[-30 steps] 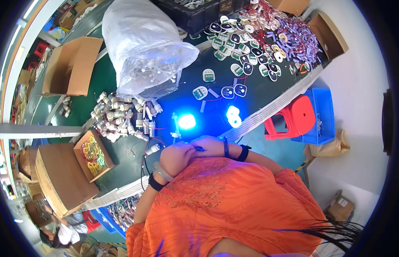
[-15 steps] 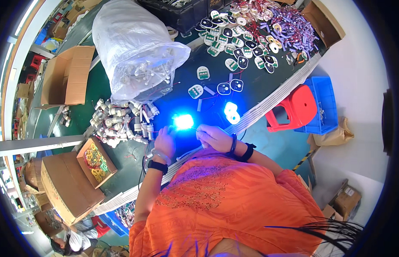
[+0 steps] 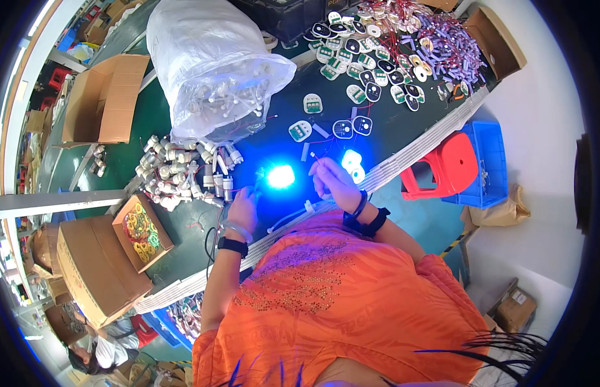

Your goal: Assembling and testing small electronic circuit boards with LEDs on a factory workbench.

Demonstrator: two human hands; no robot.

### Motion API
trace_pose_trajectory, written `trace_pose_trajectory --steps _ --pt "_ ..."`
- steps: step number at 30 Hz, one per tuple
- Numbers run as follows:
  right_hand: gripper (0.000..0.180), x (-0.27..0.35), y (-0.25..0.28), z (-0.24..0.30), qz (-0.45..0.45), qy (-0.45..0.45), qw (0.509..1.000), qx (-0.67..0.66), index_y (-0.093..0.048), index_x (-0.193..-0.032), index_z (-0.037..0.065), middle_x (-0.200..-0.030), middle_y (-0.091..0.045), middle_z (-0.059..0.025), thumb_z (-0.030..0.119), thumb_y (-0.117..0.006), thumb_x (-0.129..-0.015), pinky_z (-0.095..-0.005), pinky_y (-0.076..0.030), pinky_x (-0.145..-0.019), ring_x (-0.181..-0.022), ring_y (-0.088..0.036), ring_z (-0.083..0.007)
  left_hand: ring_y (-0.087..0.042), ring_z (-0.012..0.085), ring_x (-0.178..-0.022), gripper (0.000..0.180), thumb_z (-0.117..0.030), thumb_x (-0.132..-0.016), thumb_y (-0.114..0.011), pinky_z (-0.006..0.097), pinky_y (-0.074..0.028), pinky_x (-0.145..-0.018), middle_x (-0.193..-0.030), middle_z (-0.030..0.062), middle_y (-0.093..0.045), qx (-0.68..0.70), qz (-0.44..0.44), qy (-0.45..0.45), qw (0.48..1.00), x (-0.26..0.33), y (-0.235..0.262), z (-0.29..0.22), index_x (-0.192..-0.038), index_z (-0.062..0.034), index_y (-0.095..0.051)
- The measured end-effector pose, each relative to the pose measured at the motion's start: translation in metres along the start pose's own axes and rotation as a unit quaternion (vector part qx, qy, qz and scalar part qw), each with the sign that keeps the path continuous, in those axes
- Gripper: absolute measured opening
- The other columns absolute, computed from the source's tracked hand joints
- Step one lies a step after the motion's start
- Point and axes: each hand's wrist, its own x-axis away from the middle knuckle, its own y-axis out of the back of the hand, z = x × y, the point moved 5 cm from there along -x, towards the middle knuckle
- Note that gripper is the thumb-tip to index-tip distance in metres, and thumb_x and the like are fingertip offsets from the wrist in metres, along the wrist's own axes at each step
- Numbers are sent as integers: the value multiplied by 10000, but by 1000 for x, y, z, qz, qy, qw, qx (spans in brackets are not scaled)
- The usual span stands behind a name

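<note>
A blue-white light (image 3: pixel 280 176) glows strongly on the green bench, and its glare hides the lamp's shape. Just left of it is my left hand (image 3: pixel 243 209), fingers curled around something that I cannot make out. My right hand (image 3: pixel 334 182) is right of the glow, its fingers pinched on a thin red wire (image 3: pixel 317 159) that ends in a small white connector. Beyond that hand shines a second lit piece with round white lobes (image 3: pixel 353 166). Two black-faced oval plates (image 3: pixel 343 129) and small white-edged circuit boards (image 3: pixel 300 131) lie farther back.
White cylindrical parts (image 3: pixel 177 171) are heaped at left below a large plastic bag (image 3: pixel 206 71). Circuit boards and purple wired cylinders (image 3: pixel 448 48) cover the far right. A carton (image 3: pixel 97 267) and an open box of coloured rings (image 3: pixel 142 235) sit left; a red stool (image 3: pixel 445 164) stands beyond the bench edge.
My right hand has moved right and away from me, lifting the red wire away from the glowing light. My left hand has shifted slightly left. The view has shifted a little.
</note>
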Motion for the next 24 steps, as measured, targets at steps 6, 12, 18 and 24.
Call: trace_pose_trajectory --steps 6,12,18,24 --pt "279 0 7 1 -15 -6 997 -82 -539 -943 55 -661 -478 13 281 -385 -997 -176 -322 -462 -548 -458 -49 -581 297 -954 267 -247 -791 -675 390 -485 -808 -1027 121 -589 28 -32 -49 998 5 17 -8 -976 -57 -648" --pt "264 5 2 2 39 -13 999 26 -608 -1024 18 -679 -549 5 222 -446 -978 -192 -399 -542 -595 -519 -54 -590 275 -865 245 -324 -780 -689 410 -479 -698 -976 90 -598 -18 -5 29 999 11 31 1 -838 -86 -680" --pt "252 8 -8 -5 60 12 998 32 -606 -1100 1 -693 -599 -15 171 -491 -955 -216 -442 -565 -617 -556 -70 -592 277 -805 243 -327 -791 -681 400 -463 -661 -841 101 -607 -50 -165 -34 984 15 68 -22 -798 -85 -678" --pt "228 19 -23 18 150 15 980 130 -645 -901 30 -778 -627 -16 207 -508 -941 -252 -460 -632 -665 -566 -105 -623 267 -735 349 -366 -813 -664 387 -477 -640 -837 119 -645 -6 1 85 996 -3 64 -33 -1029 -92 -644"
